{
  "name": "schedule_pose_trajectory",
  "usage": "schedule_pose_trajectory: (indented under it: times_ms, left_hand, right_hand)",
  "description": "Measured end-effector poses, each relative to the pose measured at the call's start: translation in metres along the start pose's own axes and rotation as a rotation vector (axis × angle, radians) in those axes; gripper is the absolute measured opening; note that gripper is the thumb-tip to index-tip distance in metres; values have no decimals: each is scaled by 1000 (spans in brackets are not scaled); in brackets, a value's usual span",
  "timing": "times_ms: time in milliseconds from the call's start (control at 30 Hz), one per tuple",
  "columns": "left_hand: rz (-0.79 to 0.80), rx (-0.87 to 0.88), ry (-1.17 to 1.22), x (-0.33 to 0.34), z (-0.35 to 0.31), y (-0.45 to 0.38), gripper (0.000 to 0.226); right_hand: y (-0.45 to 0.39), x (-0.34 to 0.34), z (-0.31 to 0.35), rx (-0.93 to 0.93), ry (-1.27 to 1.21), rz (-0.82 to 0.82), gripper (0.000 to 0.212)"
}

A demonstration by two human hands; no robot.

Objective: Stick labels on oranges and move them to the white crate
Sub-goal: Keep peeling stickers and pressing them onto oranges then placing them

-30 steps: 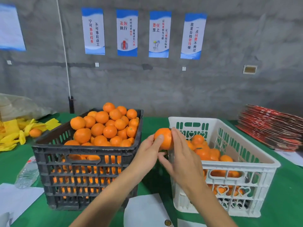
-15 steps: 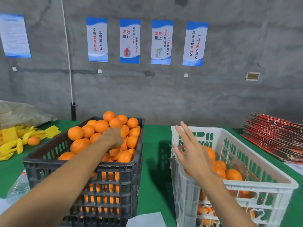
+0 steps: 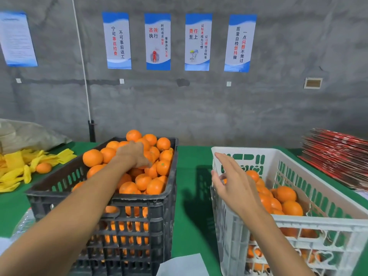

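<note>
While the green desk (image 3: pixel 194 196) holds everything, the far left shows crumpled yellow wrappers (image 3: pixel 23 166) with one stray orange (image 3: pixel 43 167) lying among them. Next comes the black crate (image 3: pixel 127 212), heaped above its rim with unlabelled oranges (image 3: pixel 139 176). The left hand (image 3: pixel 132 154) reaches deep into that heap, knuckles up and fingers curled down among the fruit; whether it has closed on one I cannot tell, since the fingertips are hidden. Oranges like these are probably firm, round and fairly light, with a waxy skin that may slip, so a cupped grasp around the widest part, fingers spread over the top, looks safest; squeezing hard could bruise them. A white sheet (image 3: pixel 182 264), perhaps the label backing, lies at the near edge between the crates. The right hand (image 3: pixel 233 182) hovers with fingers spread and holding nothing, above the near-left corner of the white crate (image 3: pixel 318 220), which is partly filled with oranges low inside. Stacked red cartons (image 3: pixel 336 156) sit far right.
</note>
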State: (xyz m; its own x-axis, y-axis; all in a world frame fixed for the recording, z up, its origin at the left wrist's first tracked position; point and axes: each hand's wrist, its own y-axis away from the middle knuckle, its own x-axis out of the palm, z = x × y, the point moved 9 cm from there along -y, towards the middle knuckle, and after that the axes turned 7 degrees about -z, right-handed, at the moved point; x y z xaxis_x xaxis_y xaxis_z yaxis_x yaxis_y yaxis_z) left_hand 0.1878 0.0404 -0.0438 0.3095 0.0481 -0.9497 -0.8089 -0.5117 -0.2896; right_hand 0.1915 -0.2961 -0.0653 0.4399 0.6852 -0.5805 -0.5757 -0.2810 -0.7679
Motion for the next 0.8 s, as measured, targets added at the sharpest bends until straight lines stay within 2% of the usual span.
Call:
schedule_pose_trajectory:
  times_ms: [100,167,300,400,467,533,600,800]
  left_hand:
    - [-260,111,266,-45,-31,38,54]
    - [-341,177,526,-63,-52,74,53]
    - [-261,326,862,-66,-97,148,60]
    - [-127,352,1185,-45,-113,186,63]
    - [-34,305,1305,-13,-115,202,65]
    - [62,241,1307,30,-114,213,65]
    - [159,175,1328,80,-109,222,60]
    - [391,135,1152,204,-89,260,61]
  right_hand:
    - [1,-1,20,-92,-24,38,57]
    - [5,-2,42,-142,-96,57,66]
    - [16,-20,79,-171,-219,-32,86]
    - [35,-41,79,-220,-248,-169,80]
    - [59,-36,71,-201,-251,-172,82]
    - [87,-14,61,-157,-237,-101,89]
    - [116,18,49,-90,-232,58,91]
    - [211,89,4,108,-305,508,69]
